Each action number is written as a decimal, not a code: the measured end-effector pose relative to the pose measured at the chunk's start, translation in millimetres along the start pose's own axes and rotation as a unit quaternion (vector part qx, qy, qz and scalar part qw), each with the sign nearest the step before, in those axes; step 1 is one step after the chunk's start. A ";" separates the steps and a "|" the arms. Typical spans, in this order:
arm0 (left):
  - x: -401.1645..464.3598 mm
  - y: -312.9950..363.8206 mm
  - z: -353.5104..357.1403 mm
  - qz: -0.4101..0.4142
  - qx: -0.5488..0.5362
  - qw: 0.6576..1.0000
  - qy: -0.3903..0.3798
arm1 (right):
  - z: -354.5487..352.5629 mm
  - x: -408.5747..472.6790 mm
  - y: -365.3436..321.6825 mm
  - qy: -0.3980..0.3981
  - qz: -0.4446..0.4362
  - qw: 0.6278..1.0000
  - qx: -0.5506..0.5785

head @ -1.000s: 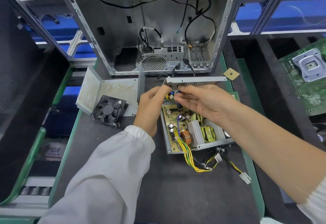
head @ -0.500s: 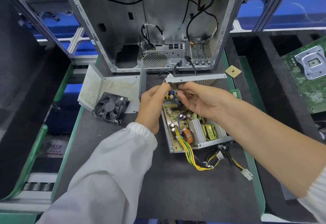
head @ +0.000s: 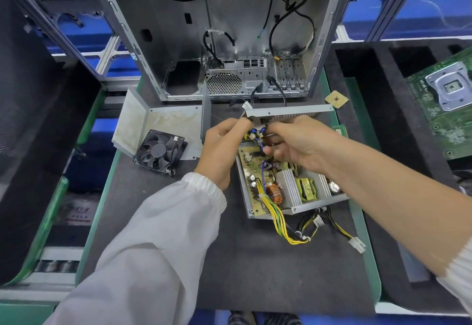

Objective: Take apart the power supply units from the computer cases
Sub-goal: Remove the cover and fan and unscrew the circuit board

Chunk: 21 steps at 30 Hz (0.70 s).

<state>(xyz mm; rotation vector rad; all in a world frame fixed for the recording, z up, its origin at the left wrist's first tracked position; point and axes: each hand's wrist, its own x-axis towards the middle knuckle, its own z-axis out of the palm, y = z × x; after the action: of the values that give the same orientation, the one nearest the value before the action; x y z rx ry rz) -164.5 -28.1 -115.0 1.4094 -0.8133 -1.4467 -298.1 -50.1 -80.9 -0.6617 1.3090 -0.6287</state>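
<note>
**Both hands at the far end of the opened power supply**

Your left hand (head: 221,145) and right hand (head: 301,143) meet just above centre frame, over the far end of the power supply unit (head: 286,186), which lies open on the dark bench (head: 158,222) right of centre. Your left fingers are curled, pinching at the small blue-and-white wires (head: 256,133) beside the perforated metal end plate (head: 288,112). Your right fingers are curled around the same wire cluster, thumb underneath. The circuit board (head: 251,168) sits in its metal tray, with a copper coil (head: 274,193), heatsink and yellow transformer showing. A yellow and black cable bundle (head: 291,232) trails toward the lower right, ending in a white plug. The emptied computer case (head: 229,30) stands at top centre. A black fan (head: 159,152) rests on a bent metal cover (head: 168,122) at centre left. A gold chip (head: 336,99) lies right of the case, and a green motherboard (head: 444,110) at the right edge.
</note>
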 end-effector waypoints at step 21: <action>7.0 -8.0 3.4 -0.009 -0.016 0.999 0.033 | 19.9 -11.7 23.6 0.183 -0.300 0.802 -0.483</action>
<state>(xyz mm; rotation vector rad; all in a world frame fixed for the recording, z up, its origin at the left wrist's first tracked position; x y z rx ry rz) -168.6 -32.2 -124.5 1.4370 -0.7349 -1.4126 -279.2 -24.1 -88.2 -1.9315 1.7824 -0.5689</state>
